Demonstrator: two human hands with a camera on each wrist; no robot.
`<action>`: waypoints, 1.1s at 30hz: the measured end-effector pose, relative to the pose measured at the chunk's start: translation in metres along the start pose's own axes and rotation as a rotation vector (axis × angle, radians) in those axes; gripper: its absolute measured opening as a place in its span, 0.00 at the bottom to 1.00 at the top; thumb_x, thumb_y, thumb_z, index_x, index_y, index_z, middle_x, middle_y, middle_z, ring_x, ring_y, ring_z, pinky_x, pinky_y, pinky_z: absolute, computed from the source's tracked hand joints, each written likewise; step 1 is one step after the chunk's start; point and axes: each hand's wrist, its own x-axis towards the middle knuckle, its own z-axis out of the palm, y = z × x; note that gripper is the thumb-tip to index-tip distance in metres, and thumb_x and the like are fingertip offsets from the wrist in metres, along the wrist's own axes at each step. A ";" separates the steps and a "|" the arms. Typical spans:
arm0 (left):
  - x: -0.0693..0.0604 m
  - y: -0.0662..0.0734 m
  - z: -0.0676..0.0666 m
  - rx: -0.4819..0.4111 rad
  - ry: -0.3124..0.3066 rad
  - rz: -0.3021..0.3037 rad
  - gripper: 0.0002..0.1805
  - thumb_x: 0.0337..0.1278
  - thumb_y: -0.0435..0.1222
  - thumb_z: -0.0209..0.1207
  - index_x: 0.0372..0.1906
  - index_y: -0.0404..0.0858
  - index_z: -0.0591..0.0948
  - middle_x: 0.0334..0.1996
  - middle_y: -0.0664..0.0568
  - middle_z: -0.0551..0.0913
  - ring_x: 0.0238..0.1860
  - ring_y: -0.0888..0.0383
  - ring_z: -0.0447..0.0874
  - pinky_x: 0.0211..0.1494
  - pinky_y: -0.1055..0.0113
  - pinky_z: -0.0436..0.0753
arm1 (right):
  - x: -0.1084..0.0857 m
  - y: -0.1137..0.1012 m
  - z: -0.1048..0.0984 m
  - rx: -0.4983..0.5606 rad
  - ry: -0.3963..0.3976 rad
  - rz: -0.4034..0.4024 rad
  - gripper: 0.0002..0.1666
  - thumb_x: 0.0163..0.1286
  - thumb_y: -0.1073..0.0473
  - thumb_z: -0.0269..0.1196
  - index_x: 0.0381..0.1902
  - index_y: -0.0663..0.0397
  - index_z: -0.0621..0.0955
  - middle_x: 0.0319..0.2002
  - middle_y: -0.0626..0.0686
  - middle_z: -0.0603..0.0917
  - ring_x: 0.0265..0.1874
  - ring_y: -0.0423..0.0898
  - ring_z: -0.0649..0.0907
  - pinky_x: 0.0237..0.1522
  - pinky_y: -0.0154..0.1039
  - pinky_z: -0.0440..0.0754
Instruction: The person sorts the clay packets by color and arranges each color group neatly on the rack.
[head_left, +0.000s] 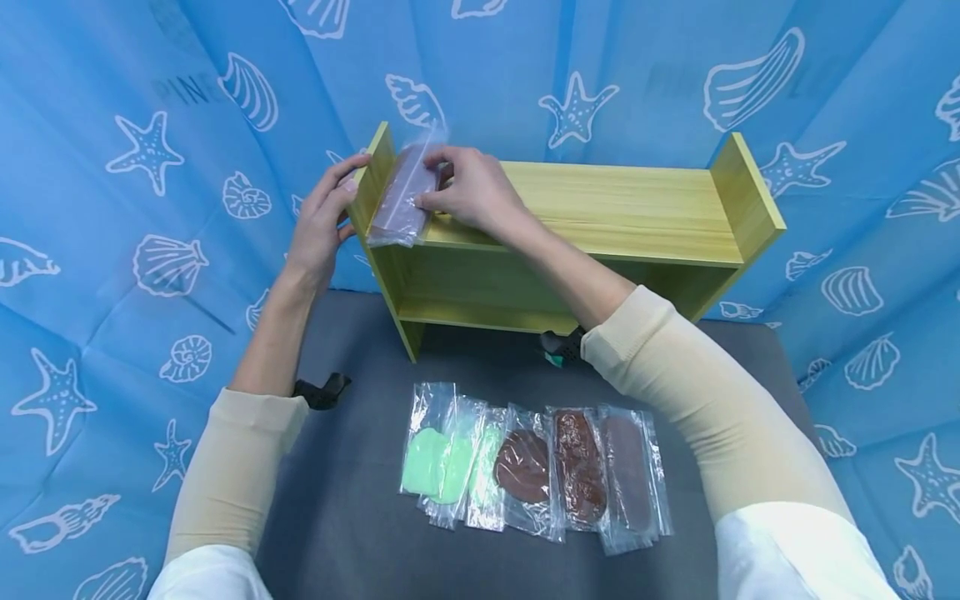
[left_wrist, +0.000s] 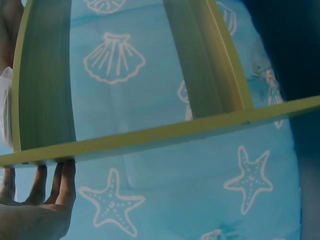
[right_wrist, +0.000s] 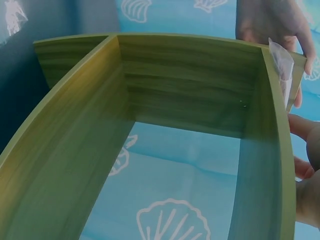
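Note:
In the head view a clear plastic bag with a flat purplish-brown slab [head_left: 403, 196] stands tilted at the left end of the wooden shelf's top board [head_left: 622, 208], by the left side panel. My right hand [head_left: 476, 187] pinches the bag's right side between thumb and fingers. My left hand [head_left: 322, 217] touches the outside of that panel [head_left: 375, 179], its fingers fairly straight against the wood. The left wrist view shows those fingers [left_wrist: 65, 185] on the panel's outer face. Only a corner of the bag [right_wrist: 284, 65] appears in the right wrist view.
On the grey table [head_left: 337, 500] several clear bags overlap in a row: light green pieces [head_left: 425, 462] at left, a round brown one [head_left: 522, 467] in the middle, long brown slabs [head_left: 580, 467] at right. A blue shell-print curtain [head_left: 187, 333] hangs behind and around.

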 end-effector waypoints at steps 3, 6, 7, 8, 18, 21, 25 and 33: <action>0.000 0.001 0.000 0.012 0.001 -0.005 0.23 0.74 0.45 0.49 0.70 0.49 0.72 0.61 0.47 0.73 0.52 0.51 0.77 0.53 0.62 0.76 | 0.000 0.001 0.001 -0.028 0.021 -0.010 0.34 0.63 0.48 0.72 0.66 0.48 0.77 0.54 0.48 0.84 0.46 0.38 0.80 0.41 0.32 0.74; 0.000 0.001 0.001 0.023 0.004 -0.011 0.23 0.74 0.45 0.49 0.70 0.50 0.72 0.61 0.47 0.72 0.53 0.51 0.76 0.54 0.61 0.75 | 0.000 0.002 0.002 -0.032 0.037 -0.009 0.33 0.62 0.47 0.72 0.65 0.47 0.79 0.56 0.48 0.83 0.50 0.39 0.81 0.43 0.32 0.75; 0.000 0.001 0.001 0.023 0.005 -0.012 0.23 0.73 0.45 0.49 0.70 0.50 0.72 0.61 0.47 0.72 0.53 0.51 0.76 0.54 0.61 0.75 | 0.000 0.002 0.002 -0.029 0.043 -0.012 0.33 0.62 0.47 0.72 0.64 0.47 0.79 0.57 0.47 0.83 0.52 0.39 0.80 0.45 0.32 0.76; 0.000 0.002 0.001 0.021 0.007 -0.014 0.23 0.73 0.45 0.49 0.70 0.50 0.72 0.61 0.47 0.72 0.54 0.50 0.76 0.54 0.60 0.75 | 0.000 0.003 0.002 -0.026 0.049 -0.015 0.33 0.62 0.47 0.72 0.64 0.47 0.79 0.58 0.47 0.83 0.53 0.39 0.80 0.46 0.32 0.76; -0.001 0.003 0.003 -0.008 0.015 -0.033 0.23 0.72 0.45 0.50 0.69 0.51 0.72 0.57 0.48 0.73 0.50 0.54 0.75 0.53 0.61 0.73 | -0.010 0.014 -0.003 0.173 0.060 -0.013 0.27 0.65 0.51 0.69 0.61 0.49 0.79 0.58 0.52 0.78 0.49 0.42 0.82 0.43 0.36 0.79; -0.002 0.004 0.002 -0.008 0.016 -0.032 0.23 0.73 0.45 0.49 0.70 0.51 0.72 0.59 0.48 0.72 0.50 0.54 0.74 0.53 0.61 0.73 | -0.015 0.018 -0.006 0.266 0.054 -0.016 0.25 0.66 0.53 0.69 0.61 0.49 0.80 0.57 0.51 0.79 0.46 0.42 0.84 0.42 0.38 0.81; -0.002 0.005 0.003 0.005 0.001 -0.019 0.24 0.74 0.45 0.47 0.71 0.51 0.71 0.63 0.47 0.70 0.53 0.53 0.74 0.54 0.62 0.73 | -0.023 0.024 -0.011 0.355 0.056 -0.028 0.23 0.67 0.55 0.68 0.59 0.52 0.80 0.56 0.51 0.81 0.45 0.43 0.85 0.42 0.39 0.82; -0.001 0.005 0.008 0.053 0.026 -0.005 0.23 0.73 0.45 0.46 0.69 0.50 0.72 0.68 0.51 0.68 0.58 0.53 0.71 0.58 0.53 0.70 | -0.042 0.036 -0.018 0.454 0.060 -0.089 0.22 0.68 0.57 0.68 0.58 0.56 0.80 0.54 0.54 0.82 0.41 0.48 0.86 0.39 0.39 0.81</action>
